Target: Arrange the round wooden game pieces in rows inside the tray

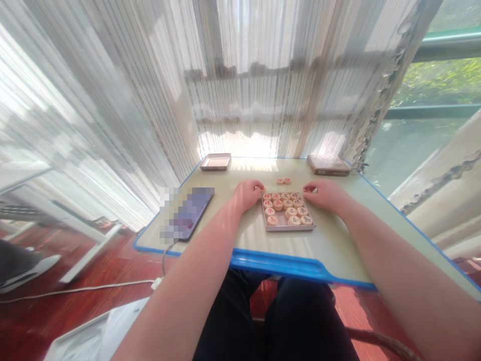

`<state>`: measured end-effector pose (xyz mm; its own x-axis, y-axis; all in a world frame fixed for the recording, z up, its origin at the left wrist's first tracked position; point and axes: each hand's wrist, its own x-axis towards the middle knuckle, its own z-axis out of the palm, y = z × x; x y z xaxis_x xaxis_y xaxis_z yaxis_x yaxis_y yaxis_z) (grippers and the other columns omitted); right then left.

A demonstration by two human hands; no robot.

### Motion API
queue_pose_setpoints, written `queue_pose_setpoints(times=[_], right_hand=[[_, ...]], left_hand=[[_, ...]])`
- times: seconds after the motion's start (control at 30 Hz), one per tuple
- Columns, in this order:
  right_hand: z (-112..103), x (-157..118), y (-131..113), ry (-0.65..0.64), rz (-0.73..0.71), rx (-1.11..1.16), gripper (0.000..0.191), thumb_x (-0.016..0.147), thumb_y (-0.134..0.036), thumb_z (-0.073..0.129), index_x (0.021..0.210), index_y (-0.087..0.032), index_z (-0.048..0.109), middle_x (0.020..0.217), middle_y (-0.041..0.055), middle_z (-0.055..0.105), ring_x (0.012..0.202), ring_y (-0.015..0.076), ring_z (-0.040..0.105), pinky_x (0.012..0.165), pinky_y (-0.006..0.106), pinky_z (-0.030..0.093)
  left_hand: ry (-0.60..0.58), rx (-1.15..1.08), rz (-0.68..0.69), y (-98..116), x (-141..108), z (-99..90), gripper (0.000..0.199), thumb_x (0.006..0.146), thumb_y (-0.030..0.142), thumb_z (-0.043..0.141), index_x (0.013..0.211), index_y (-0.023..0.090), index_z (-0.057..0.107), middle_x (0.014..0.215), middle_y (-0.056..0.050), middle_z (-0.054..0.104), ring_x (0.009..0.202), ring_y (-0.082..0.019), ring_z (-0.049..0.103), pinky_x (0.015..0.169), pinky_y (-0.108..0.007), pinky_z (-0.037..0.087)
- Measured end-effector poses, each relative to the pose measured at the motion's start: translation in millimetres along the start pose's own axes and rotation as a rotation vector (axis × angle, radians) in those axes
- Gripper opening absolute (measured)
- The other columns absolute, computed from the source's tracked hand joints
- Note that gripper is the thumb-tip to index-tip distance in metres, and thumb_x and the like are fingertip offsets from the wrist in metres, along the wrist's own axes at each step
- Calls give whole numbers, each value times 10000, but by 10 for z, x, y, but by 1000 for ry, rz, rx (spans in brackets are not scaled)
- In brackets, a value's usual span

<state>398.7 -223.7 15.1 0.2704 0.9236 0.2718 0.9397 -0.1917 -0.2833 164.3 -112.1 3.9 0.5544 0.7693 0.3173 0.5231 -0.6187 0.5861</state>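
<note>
A shallow open box (289,228) on the table holds several round wooden Chinese chess pieces (278,205) with red and black characters, and part of its bottom shows near the front. My left hand (248,195) is by the box's far left corner, its fingers curled and tips together. By the far right corner is my right hand (323,194), thumb and forefinger pinched. Whether either holds a piece or touches the rim is too small to tell. Beyond the box, two loose red-marked chess pieces (283,181) lie side by side.
On the blue-edged table (244,235) stand a box lid or tray (215,162) at the far left and a closed flat box (327,164) at the far right. A phone or tablet (199,210) with a cable lies left. Curtains (263,90) hang behind.
</note>
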Motion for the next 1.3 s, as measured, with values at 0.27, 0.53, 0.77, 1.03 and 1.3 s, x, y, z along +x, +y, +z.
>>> queue_pose_setpoints(times=[0.27, 0.53, 0.77, 1.03, 1.3], right_hand=[[-245, -254, -462, 104, -32, 306, 219, 728, -356, 635, 835, -181, 712, 810, 56, 723, 675, 176, 616, 651, 301, 470], [-44, -653, -810, 325, -329, 267, 168, 807, -324, 626, 902, -198, 686, 907, 72, 724, 878, 213, 636, 844, 340, 473], [-52, -643, -747, 418, -319, 277, 179, 839, -371, 634, 890, -203, 670, 909, 66, 727, 882, 209, 646, 858, 329, 477], [28, -654, -800, 487, -475, 322, 125, 812, -334, 685, 879, -231, 665, 844, 42, 725, 830, 220, 648, 810, 367, 512], [-12, -678, -810, 445, -494, 302, 116, 804, -259, 665, 913, -223, 678, 888, 48, 716, 871, 219, 628, 836, 362, 503]], left_hand=[[101, 49, -14, -2, -116, -56, 337, 774, 95, 458, 952, 187, 729, 1037, -80, 729, 1024, -219, 642, 964, -338, 468], [134, -178, 80, 225, -204, -181, 255, 803, 298, 543, 872, 160, 747, 871, -57, 740, 813, -174, 657, 796, -277, 501], [-182, -495, 78, 429, -326, -339, 409, 706, 488, 691, 878, 124, 767, 818, -76, 751, 751, -170, 649, 683, -259, 485], [-238, -490, 92, 471, -353, -346, 453, 696, 549, 692, 818, 118, 767, 723, -55, 727, 670, -153, 618, 605, -246, 445], [-261, -497, 73, 441, -334, -332, 401, 679, 508, 713, 760, 118, 753, 701, -58, 716, 652, -147, 603, 608, -252, 438]])
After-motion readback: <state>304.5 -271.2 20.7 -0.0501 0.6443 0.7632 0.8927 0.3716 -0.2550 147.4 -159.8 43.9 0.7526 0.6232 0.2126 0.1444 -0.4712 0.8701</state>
